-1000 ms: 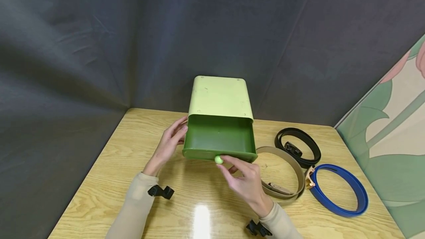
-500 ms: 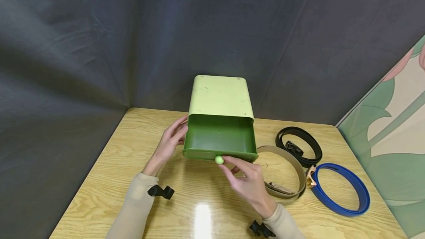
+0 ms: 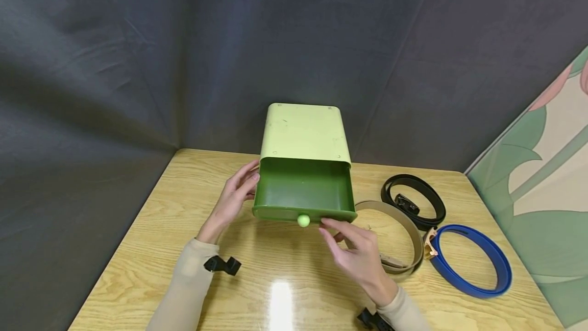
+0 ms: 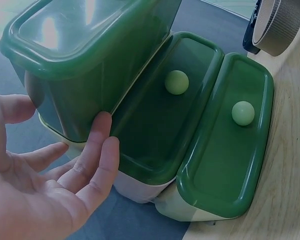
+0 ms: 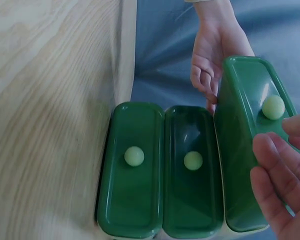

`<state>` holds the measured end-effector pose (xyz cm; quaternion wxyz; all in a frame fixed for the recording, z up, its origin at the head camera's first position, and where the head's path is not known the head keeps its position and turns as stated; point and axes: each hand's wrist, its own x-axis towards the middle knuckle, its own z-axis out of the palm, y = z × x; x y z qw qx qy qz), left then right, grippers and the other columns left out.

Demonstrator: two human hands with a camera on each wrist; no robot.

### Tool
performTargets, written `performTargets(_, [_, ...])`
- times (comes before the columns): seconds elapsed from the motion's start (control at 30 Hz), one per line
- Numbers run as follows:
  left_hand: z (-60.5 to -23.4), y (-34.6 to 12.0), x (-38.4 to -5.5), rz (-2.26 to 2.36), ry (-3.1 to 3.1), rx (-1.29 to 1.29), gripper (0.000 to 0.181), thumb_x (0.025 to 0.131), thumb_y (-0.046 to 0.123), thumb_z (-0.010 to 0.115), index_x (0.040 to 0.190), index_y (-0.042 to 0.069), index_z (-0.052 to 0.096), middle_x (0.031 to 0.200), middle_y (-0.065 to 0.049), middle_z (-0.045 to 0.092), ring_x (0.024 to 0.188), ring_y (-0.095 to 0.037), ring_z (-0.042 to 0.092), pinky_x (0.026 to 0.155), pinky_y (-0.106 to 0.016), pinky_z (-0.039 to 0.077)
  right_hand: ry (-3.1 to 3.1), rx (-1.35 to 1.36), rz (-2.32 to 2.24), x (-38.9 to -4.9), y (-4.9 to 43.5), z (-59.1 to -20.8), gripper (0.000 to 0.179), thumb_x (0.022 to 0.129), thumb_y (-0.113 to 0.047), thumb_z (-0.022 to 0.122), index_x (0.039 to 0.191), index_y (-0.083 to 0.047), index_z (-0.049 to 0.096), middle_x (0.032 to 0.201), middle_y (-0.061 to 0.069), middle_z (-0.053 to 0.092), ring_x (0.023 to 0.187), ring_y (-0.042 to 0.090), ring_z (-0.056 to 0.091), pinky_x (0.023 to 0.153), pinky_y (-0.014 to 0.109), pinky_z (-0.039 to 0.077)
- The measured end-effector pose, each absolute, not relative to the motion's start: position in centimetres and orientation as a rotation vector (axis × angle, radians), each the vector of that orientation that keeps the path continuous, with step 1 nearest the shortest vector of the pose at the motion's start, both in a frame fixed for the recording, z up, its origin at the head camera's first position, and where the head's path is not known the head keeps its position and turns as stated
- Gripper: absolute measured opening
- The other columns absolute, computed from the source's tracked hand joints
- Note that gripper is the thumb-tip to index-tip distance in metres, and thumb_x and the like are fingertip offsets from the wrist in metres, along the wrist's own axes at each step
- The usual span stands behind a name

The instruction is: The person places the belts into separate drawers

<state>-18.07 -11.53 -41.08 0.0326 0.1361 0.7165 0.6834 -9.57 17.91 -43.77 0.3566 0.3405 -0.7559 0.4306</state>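
Note:
A pale-green cabinet (image 3: pixel 305 132) with dark-green drawers stands at the back of the table. Its top drawer (image 3: pixel 303 188) is pulled out, with nothing lying inside. My left hand (image 3: pixel 229 199) is at the left of the cabinet, its fingertips (image 4: pixel 103 122) right at the pulled-out drawer's side near the housing. Just right of the round light-green knob (image 3: pixel 303 220), my right hand (image 3: pixel 356 254) has its fingertips at the drawer's lower front edge. In the right wrist view that hand is loosely bent and holds nothing. Two lower drawers (image 5: pixel 132 195) with knobs are pushed in.
On the right of the wooden table (image 3: pixel 151 254) lie a coiled tan belt (image 3: pixel 417 241), a coiled black belt (image 3: pixel 438 211) and a coiled blue belt (image 3: pixel 503 267). A dark cloth wall (image 3: pixel 294 40) rises right behind the cabinet. A patterned panel (image 3: pixel 546 234) borders the right side.
My right hand has let go of the knob and moved a little to the right. The drawer stays pulled out, and my left hand has stayed in place.

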Motion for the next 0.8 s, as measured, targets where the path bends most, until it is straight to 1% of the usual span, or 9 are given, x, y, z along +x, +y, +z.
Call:
performTargets(0.2, [-41.1,-11.6,-18.1,2.105,2.205,0.429,0.057,0.115,0.021,0.045,0.167,0.003,0.03,0.163,-0.025,0.047,0.101,-0.01,0.07,0.088,-0.025,0.058,-1.923,0.855,1.093,-9.4,19.4,-43.8,0.012,0.089,0.0,0.079,0.101,0.002,0.082,0.081,0.014,0.08,0.056,0.011,0.068,0.053,0.016,0.055])
performTargets(0.3, [-41.1,-11.6,-18.1,2.108,2.201,0.434,0.057,0.114,0.021,0.045,0.167,0.004,0.031,0.163,-0.026,0.047,0.1,-0.01,0.07,0.087,-0.023,0.058,-1.935,0.832,1.081,-9.3,20.2,-43.8,0.015,0.085,0.003,0.08,0.1,-0.001,0.082,0.079,0.011,0.08,0.056,0.009,0.067,0.052,0.016,0.054])
performTargets(0.4, [-41.1,-11.6,-18.1,2.11,2.199,0.434,0.057,0.114,0.021,0.045,0.167,0.005,0.032,0.163,-0.026,0.047,0.1,-0.01,0.069,0.086,-0.021,0.057,-1.962,0.811,1.077,-9.2,20.8,-43.8,0.023,0.079,0.01,0.08,0.098,-0.001,0.082,0.08,0.013,0.08,0.056,0.01,0.068,0.05,0.014,0.052])
performTargets(0.5, [-41.2,-11.6,-18.1,2.11,2.199,0.432,0.057,0.114,0.022,0.045,0.167,0.005,0.032,0.163,-0.026,0.047,0.1,-0.011,0.069,0.085,-0.02,0.057,-1.994,0.784,1.065,-9.0,21.3,-43.8,0.027,0.075,0.013,0.08,0.098,-0.001,0.082,0.083,0.015,0.081,0.056,0.01,0.069,0.053,0.015,0.055])
performTargets(0.57, [-41.1,-11.6,-18.1,2.109,2.2,0.432,0.057,0.114,0.022,0.045,0.167,0.005,0.032,0.162,-0.026,0.048,0.1,-0.011,0.069,0.085,-0.02,0.057,-2.013,0.763,1.05,-8.9,21.6,-43.8,0.027,0.074,0.013,0.08,0.098,-0.001,0.082,0.084,0.015,0.081,0.056,0.01,0.069,0.055,0.016,0.056])
performTargets(0.8, [-41.1,-11.6,-18.2,2.114,2.193,0.426,0.057,0.114,0.021,0.045,0.167,0.004,0.032,0.162,-0.026,0.047,0.1,-0.01,0.07,0.086,-0.02,0.058,-2.122,0.706,1.003,-8.7,23.0,-44.1,0.026,0.076,0.009,0.083,0.096,-0.007,0.083,0.082,0.007,0.081,0.06,0.008,0.069,0.058,0.017,0.057])
